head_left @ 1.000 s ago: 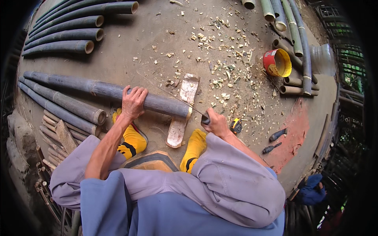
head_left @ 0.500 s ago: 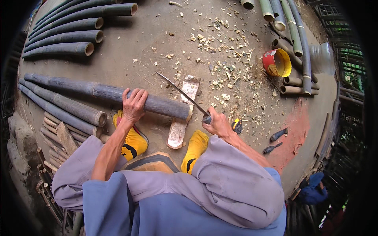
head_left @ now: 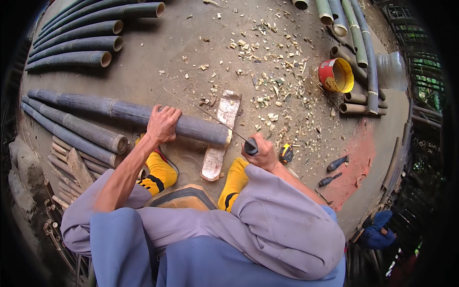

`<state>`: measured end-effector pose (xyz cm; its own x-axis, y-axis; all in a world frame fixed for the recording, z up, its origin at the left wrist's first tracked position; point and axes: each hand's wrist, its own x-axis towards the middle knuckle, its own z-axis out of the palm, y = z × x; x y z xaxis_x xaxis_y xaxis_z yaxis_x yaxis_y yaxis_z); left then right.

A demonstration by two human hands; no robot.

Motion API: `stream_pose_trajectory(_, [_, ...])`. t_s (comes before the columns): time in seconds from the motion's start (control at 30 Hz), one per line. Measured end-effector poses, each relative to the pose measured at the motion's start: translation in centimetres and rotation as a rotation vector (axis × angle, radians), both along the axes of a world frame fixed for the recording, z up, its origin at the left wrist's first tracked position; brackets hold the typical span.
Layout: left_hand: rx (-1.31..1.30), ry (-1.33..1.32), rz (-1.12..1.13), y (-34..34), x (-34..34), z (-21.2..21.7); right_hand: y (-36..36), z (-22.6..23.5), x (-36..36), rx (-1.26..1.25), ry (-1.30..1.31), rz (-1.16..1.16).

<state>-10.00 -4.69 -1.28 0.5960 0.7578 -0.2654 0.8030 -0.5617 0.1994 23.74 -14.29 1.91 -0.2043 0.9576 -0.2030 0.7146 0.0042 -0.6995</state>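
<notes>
Head view: the left hand (head_left: 162, 123) is pressing down, fingers wrapped over a long grey bamboo pole (head_left: 119, 111) that is lying across the ground with its cut end resting on a wooden chopping block (head_left: 222, 134). The right hand (head_left: 258, 152) is gripping the dark handle of a long-bladed knife (head_left: 224, 125), its blade angled over the pole's end. Bamboo chips (head_left: 267, 71) are lying scattered beyond, near a red can (head_left: 336, 75).

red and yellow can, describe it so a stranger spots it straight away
Look at the bamboo poles at the upper right of the dirt floor. The can lies on its side against them, mouth open. It is the only red and yellow thing among the poles.
</notes>
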Motion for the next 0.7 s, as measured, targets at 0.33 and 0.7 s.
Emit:
stream_pose_trajectory(0.33, [0.186,-0.093,0.038,-0.9,0.4,-0.5,-0.5,-0.8,0.3,0.108,0.090,-0.011])
stream_pose_trajectory(0.7, [0.278,-0.183,0.080,-2.1,0.5,-1.0,0.5,-2.1,1.4,-0.187,-0.221,0.072])
